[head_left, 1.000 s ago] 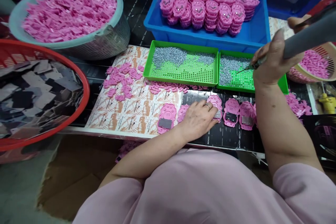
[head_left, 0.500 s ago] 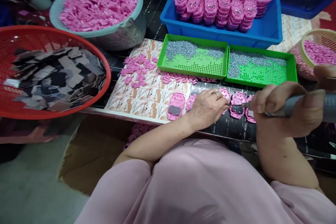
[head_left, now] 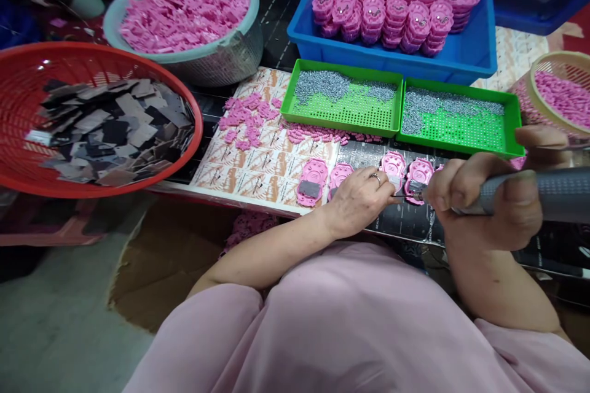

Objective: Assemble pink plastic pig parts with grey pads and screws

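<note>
My right hand (head_left: 483, 202) is wrapped round a grey electric screwdriver (head_left: 562, 193), held almost level with its thin bit pointing left. My left hand (head_left: 362, 201), a ring on one finger, rests on a row of pink plastic casings. Its fingertips are pressed together at the bit's tip; whatever they pinch is hidden. One pink casing (head_left: 393, 163) shows just beyond these fingers. Another casing (head_left: 419, 173) with a dark plate lies between my hands, under the bit. At the row's left end, a pink casing (head_left: 313, 172) carries a grey plate (head_left: 310, 189).
Two green trays (head_left: 343, 126) of small screws stand behind the row. Farther back, a blue bin (head_left: 391, 64) holds stacked pink casings. To the left are a red basket (head_left: 196, 123) of dark plates and a grey-green basket (head_left: 221, 64) of pink parts. A cream basket (head_left: 528, 95) stands right.
The screwdriver and my right hand have shifted slightly left and down, with the bit's tip moving closer to my left fingers. My left hand is nearly in place. The whole view has shifted a little.
</note>
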Demonstrator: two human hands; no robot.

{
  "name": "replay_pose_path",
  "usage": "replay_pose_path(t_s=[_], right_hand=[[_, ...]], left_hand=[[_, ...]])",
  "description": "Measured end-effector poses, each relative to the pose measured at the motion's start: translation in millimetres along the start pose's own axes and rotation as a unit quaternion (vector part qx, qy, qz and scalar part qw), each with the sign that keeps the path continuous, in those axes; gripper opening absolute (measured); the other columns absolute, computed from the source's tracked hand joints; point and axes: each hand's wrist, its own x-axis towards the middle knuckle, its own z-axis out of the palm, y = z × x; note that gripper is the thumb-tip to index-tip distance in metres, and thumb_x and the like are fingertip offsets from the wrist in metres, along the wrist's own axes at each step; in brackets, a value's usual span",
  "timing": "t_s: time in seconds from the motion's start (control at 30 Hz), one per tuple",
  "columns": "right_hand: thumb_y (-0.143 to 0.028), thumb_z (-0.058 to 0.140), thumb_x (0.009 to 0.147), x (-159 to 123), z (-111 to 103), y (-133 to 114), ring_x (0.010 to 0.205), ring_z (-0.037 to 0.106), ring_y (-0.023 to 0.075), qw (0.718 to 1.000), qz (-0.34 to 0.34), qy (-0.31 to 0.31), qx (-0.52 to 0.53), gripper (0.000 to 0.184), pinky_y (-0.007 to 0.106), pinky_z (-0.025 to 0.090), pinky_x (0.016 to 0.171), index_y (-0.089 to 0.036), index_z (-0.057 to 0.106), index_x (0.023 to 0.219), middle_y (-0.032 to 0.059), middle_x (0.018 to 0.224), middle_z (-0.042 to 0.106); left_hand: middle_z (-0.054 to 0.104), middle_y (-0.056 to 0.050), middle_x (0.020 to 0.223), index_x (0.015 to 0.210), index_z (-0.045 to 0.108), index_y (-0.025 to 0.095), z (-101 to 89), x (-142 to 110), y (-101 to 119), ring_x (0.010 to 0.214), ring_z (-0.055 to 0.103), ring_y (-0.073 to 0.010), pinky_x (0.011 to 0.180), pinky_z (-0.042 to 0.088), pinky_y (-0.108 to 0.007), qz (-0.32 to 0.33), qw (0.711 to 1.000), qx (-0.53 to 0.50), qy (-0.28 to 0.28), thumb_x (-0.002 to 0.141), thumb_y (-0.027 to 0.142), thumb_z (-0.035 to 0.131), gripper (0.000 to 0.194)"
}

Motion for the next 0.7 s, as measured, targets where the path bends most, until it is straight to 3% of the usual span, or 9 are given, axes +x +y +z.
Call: replay_pose_path(t_s=[0.1,0.27,0.47,0.6,0.7], right_hand=[[-0.031,0.068,0.082,-0.7,6.4,5.4,0.031,0.038,0.0103,0.999,-0.038,-0.022,0.033,0.016,0.026,0.035,0.028,-0.031,0.063,0.097,-0.0087,0.047,0.045],[-0.026,0.064,0.084,1.4,8.2,14.0,0.034,0.042,0.0091,0.997,-0.062,-0.041,0.038,0.02,0.023,0.04,0.033,-0.03,0.059,0.103,-0.009,0.05,0.048],[-0.025,0.065,0.083,11.1,2.9,32.6,0.031,0.038,0.0082,0.994,-0.103,0.01,0.023,0.015,0.021,0.035,0.029,-0.03,0.06,0.096,-0.0099,0.049,0.047],[-0.027,0.064,0.086,15.8,-1.2,48.5,0.033,0.041,0.0099,0.993,-0.108,0.053,-0.017,0.02,0.025,0.037,0.032,-0.033,0.062,0.105,-0.0092,0.049,0.045],[-0.028,0.064,0.085,16.7,-3.0,57.6,0.034,0.043,0.0111,0.992,-0.104,0.051,-0.043,0.022,0.027,0.036,0.033,-0.035,0.063,0.106,-0.0083,0.05,0.043]], left_hand=[[0.063,-0.007,0.086,0.086,0.06,0.015,3.6,-1.4,-0.2,0.085,0.056,-0.0217,0.077,0.045,-0.034,0.001,1.0,0.019,-0.011,0.099,0.026,0.043,0.024],[0.063,-0.007,0.085,0.084,0.06,0.014,12.5,-1.2,-1.3,0.084,0.056,-0.021,0.077,0.044,-0.032,-0.015,1.0,0.014,0.02,0.099,0.023,0.042,0.025],[0.066,-0.008,0.107,0.109,0.063,0.015,7.4,-3.3,-8.4,0.096,0.057,-0.023,0.079,0.043,-0.034,-0.078,0.997,0.025,0.011,0.092,0.034,0.06,0.026],[0.065,-0.007,0.119,0.1,0.07,0.021,7.3,-7.2,-8.8,0.108,0.057,-0.0248,0.084,0.041,-0.037,-0.054,0.998,0.039,-0.002,0.095,0.029,0.055,0.018],[0.061,-0.009,0.129,0.113,0.068,0.024,12.3,-6.9,-5.5,0.117,0.054,-0.0256,0.091,0.041,-0.04,-0.037,0.999,0.035,-0.005,0.095,0.028,0.053,0.023]])
